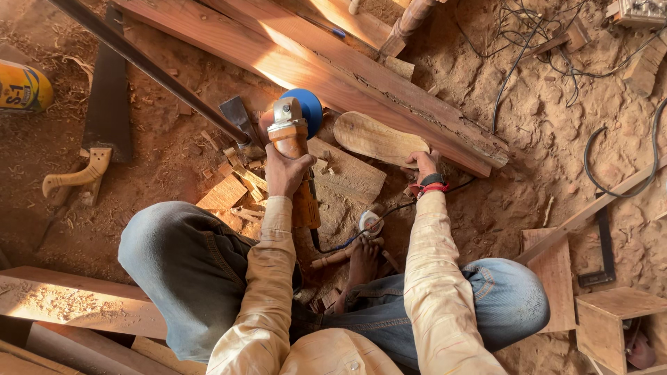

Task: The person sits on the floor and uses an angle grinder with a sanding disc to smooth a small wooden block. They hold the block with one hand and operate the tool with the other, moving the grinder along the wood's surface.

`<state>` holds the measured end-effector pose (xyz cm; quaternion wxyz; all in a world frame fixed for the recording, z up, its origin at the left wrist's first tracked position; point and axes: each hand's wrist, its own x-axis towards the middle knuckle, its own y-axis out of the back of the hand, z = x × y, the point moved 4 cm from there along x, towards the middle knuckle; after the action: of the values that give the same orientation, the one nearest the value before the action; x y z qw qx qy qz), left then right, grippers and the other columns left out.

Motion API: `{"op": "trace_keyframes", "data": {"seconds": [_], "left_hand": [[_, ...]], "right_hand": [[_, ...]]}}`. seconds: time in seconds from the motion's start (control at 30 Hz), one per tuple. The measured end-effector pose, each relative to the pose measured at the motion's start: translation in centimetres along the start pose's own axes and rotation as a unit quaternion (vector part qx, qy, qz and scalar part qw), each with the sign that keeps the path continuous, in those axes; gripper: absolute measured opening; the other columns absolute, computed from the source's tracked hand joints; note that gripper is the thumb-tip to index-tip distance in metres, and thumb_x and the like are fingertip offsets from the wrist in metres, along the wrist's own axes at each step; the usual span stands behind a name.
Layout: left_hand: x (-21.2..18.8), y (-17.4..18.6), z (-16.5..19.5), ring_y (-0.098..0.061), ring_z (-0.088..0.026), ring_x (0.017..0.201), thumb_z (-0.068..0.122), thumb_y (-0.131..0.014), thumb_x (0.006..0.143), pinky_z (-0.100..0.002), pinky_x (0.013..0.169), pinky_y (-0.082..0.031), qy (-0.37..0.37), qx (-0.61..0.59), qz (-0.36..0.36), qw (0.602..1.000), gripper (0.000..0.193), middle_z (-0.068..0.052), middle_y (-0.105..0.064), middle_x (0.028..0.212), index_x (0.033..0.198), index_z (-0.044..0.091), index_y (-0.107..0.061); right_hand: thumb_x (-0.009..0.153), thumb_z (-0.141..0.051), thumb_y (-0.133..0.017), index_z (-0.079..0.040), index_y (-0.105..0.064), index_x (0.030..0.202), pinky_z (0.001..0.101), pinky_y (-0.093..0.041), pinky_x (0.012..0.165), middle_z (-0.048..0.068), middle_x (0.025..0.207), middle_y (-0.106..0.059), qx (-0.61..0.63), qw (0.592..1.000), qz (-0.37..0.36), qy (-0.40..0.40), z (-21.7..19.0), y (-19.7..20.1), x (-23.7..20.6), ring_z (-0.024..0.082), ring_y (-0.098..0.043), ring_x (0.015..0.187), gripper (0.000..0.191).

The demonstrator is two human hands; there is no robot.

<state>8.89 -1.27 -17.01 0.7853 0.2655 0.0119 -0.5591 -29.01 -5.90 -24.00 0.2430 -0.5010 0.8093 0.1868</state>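
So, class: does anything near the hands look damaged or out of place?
Yes. The long plank has a ragged, crumbling lower edge near the right hand. Offcuts lie scattered beside the grinder in the left hand, and its cord trails past a bare foot.

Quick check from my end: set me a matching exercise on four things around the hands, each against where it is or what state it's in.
Things:
1. angle grinder
2. oval wooden piece
3. hand saw
4. yellow can

Places or states:
A. lying on the sawdust to the left, handle toward the person
B. at the picture's far left edge
C. gripped by the left hand
D. just beyond the right hand, against the long planks

Pairs: 1-C, 2-D, 3-A, 4-B
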Motion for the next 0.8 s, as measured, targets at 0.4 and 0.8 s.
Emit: {"op": "trace_keyframes", "data": {"seconds": [0.4, 0.8], "left_hand": [[-0.5, -0.4, 0.9, -0.075, -0.035, 0.088, 0.042, -0.084, 0.061, -0.045, 0.080, -0.061, 0.010, 0.018, -0.011, 1.000, 0.076, -0.022, -0.072, 0.105, 0.116, 0.006, -0.047], [1.3, -2.1, -1.8, -0.071, -0.033, 0.099, 0.064, -0.092, 0.069, -0.046, 0.084, -0.057, -0.147, 0.131, 0.005, 0.980, 0.082, -0.017, -0.070, 0.111, 0.117, 0.004, -0.063]], "right_hand": [[0.068, -0.008, -0.088, -0.011, -0.079, 0.117, 0.0410, -0.058, 0.099, 0.010, 0.116, -0.079, -0.396, 0.883, -0.082, 0.240, -0.9, 0.6, 0.5, 0.024, -0.073, 0.101, 0.050], [0.072, -0.018, -0.092, -0.005, -0.075, 0.092, 0.0450, -0.058, 0.073, 0.016, 0.089, -0.075, -0.397, 0.840, -0.136, 0.343, -0.9, -2.6, -3.4, 0.029, -0.073, 0.078, 0.029]]}}
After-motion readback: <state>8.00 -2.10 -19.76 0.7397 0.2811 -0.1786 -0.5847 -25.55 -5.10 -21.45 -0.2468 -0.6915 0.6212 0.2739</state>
